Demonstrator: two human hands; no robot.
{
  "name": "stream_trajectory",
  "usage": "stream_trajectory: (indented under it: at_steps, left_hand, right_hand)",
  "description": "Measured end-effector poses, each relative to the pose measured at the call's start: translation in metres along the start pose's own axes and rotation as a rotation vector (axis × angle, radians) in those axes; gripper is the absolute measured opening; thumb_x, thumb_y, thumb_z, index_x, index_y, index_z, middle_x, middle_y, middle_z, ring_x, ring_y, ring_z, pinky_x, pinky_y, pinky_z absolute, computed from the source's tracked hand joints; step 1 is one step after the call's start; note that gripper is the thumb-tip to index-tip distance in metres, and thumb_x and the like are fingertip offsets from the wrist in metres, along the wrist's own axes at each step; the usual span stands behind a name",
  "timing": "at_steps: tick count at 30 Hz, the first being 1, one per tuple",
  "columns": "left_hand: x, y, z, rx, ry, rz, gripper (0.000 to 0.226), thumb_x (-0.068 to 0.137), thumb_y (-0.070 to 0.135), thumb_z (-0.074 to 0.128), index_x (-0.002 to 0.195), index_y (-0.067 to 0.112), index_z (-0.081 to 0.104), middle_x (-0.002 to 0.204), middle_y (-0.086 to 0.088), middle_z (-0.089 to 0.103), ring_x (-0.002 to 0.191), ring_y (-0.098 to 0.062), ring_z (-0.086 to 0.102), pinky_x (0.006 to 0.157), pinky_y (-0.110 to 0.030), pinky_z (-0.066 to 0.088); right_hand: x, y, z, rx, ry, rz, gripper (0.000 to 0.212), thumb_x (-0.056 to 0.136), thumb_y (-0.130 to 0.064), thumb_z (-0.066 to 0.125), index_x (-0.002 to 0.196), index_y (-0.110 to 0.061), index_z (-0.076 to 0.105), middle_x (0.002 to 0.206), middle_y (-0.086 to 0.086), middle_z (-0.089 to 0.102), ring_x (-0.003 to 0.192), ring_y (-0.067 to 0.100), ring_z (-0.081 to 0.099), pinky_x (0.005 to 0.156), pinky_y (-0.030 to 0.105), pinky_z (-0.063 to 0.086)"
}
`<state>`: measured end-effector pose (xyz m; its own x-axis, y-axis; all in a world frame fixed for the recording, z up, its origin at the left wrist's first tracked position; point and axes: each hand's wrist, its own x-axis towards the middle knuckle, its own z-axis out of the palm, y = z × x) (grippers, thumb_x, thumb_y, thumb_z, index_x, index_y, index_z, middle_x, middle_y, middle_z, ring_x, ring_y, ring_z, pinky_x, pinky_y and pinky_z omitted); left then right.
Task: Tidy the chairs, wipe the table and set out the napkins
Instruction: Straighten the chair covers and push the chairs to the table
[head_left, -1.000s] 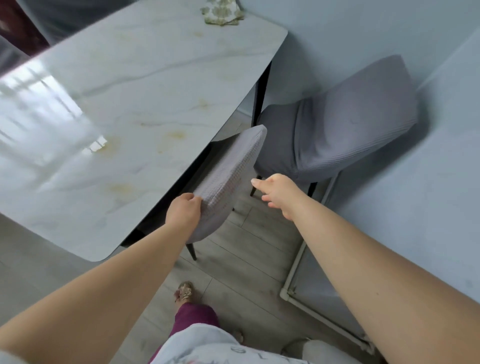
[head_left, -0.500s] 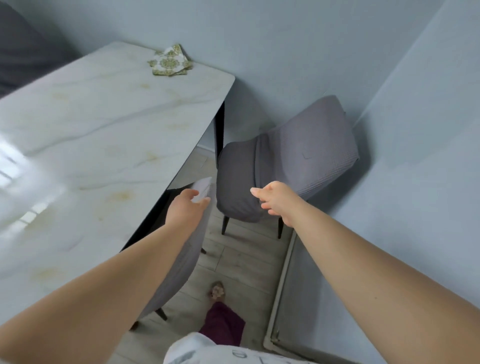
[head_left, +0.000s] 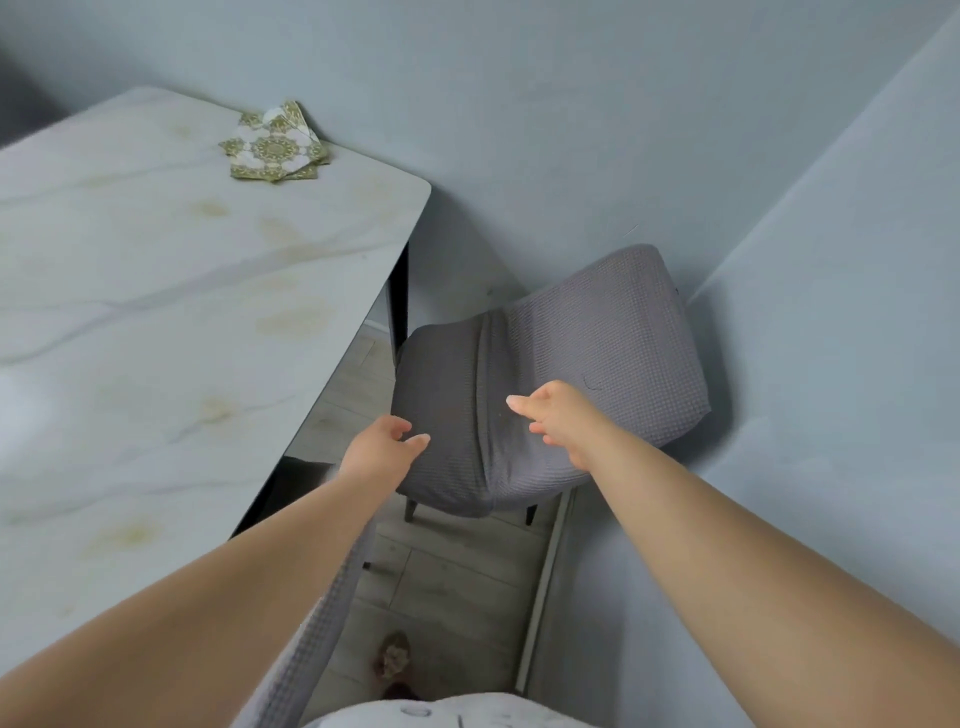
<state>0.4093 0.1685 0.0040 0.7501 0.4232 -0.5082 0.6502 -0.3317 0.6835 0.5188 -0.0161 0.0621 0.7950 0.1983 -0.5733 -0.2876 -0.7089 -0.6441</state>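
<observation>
A grey fabric-covered chair (head_left: 597, 353) stands in the corner beyond the marble table (head_left: 156, 322), turned away from it. My left hand (head_left: 382, 449) hovers over the chair's seat edge with fingers apart, holding nothing. My right hand (head_left: 556, 415) reaches over the seat toward the backrest, fingers spread and empty. A second grey chair (head_left: 306, 639) is tucked under the table's near side; only its backrest shows below my left forearm. A small pile of green-and-white patterned napkins (head_left: 272, 148) lies on the table's far corner. Yellowish stains mark the tabletop.
Pale blue walls (head_left: 623, 130) close in behind and to the right of the corner chair. A white rail (head_left: 545, 587) runs along the floor by the right wall. My foot (head_left: 395, 660) stands on the narrow wood floor strip between table and wall.
My left hand has let go of the near chair's backrest and both hands have moved forward to the corner chair. The view has shifted forward, toward the corner.
</observation>
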Motion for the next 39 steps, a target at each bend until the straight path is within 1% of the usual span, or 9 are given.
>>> stream_trajectory:
  at_steps: [4,10,16,22,25,31,35,37,39]
  left_hand:
    - [0.029,0.019,0.03,-0.019,-0.111,-0.049,0.049,0.092,0.043,0.056,0.134,0.018,0.049,0.131,-0.001,0.057,0.113,-0.022,0.057,0.096,-0.035,0.046]
    - [0.067,0.064,0.085,-0.111,-0.226,-0.176,0.047,0.09,0.042,0.058,0.129,0.017,0.053,0.117,-0.002,0.062,0.108,-0.019,0.059,0.095,-0.032,0.045]
    - [0.099,0.124,0.138,-0.38,-0.29,-0.293,0.034,0.093,0.034,0.059,0.121,0.015,0.055,0.11,0.002,0.06,0.101,-0.015,0.062,0.085,-0.033,0.048]
    - [0.12,0.149,0.191,-0.599,-0.423,-0.499,0.031,0.092,0.032,0.061,0.117,0.015,0.057,0.109,-0.002,0.062,0.09,-0.017,0.063,0.077,-0.034,0.049]
    - [0.132,0.148,0.206,-0.611,-0.469,-0.581,0.032,0.09,0.031,0.063,0.116,0.013,0.058,0.107,-0.004,0.063,0.092,-0.02,0.065,0.076,-0.036,0.052]
    - [0.138,0.143,0.246,-0.645,-0.614,-0.811,0.06,0.092,0.039,0.058,0.135,0.001,0.039,0.131,-0.017,0.048,0.084,-0.03,0.062,0.087,-0.044,0.05]
    - [0.137,0.142,0.283,-0.733,-0.653,-0.956,0.074,0.094,0.047,0.051,0.149,0.008,0.022,0.152,-0.017,0.029,0.097,-0.038,0.06,0.081,-0.046,0.051]
    - [0.139,0.147,0.298,-0.827,-0.576,-0.992,0.057,0.093,0.043,0.055,0.135,0.008,0.039,0.149,-0.017,0.034,0.087,-0.038,0.06,0.073,-0.047,0.053]
    - [0.143,0.151,0.314,-0.951,-0.466,-1.039,0.031,0.093,0.033,0.058,0.103,0.005,0.049,0.14,-0.018,0.044,0.082,-0.035,0.058,0.07,-0.047,0.054]
  right_hand:
    - [0.032,0.002,-0.029,-0.021,0.026,0.037,0.045,0.085,-0.04,0.068,0.11,-0.006,0.052,0.131,0.017,0.055,0.117,0.031,0.055,0.096,0.04,0.045]
    - [0.085,0.002,-0.097,-0.067,0.067,0.047,0.064,0.086,-0.037,0.07,0.134,-0.004,0.044,0.139,0.011,0.047,0.125,0.027,0.048,0.1,0.039,0.04]
    - [0.149,0.004,-0.17,-0.267,0.345,-0.055,0.067,0.085,-0.037,0.069,0.139,-0.006,0.042,0.139,0.01,0.047,0.125,0.028,0.048,0.101,0.04,0.042]
    - [0.206,0.025,-0.208,-0.578,0.427,-0.011,0.085,0.084,-0.046,0.066,0.15,-0.013,0.023,0.162,0.003,0.009,0.147,0.021,0.013,0.112,0.049,0.021]
    - [0.222,0.043,-0.215,-0.532,0.387,0.055,0.093,0.084,-0.043,0.068,0.153,-0.014,0.014,0.162,0.001,0.002,0.147,0.024,0.013,0.113,0.052,0.024]
    - [0.243,0.071,-0.217,-0.372,0.34,0.086,0.09,0.084,-0.033,0.07,0.151,-0.01,0.016,0.153,0.011,0.03,0.134,0.031,0.04,0.109,0.044,0.037]
    - [0.263,0.08,-0.224,-0.347,0.367,0.136,0.068,0.082,-0.035,0.071,0.133,-0.003,0.04,0.131,0.011,0.054,0.116,0.031,0.055,0.094,0.039,0.049]
    - [0.271,0.086,-0.228,-0.26,0.342,0.154,0.061,0.08,-0.037,0.073,0.126,-0.005,0.05,0.124,0.01,0.06,0.109,0.029,0.059,0.092,0.041,0.051]
    - [0.281,0.093,-0.23,-0.157,0.334,0.187,0.06,0.077,-0.037,0.076,0.124,-0.006,0.054,0.123,0.01,0.061,0.108,0.029,0.06,0.092,0.045,0.052]
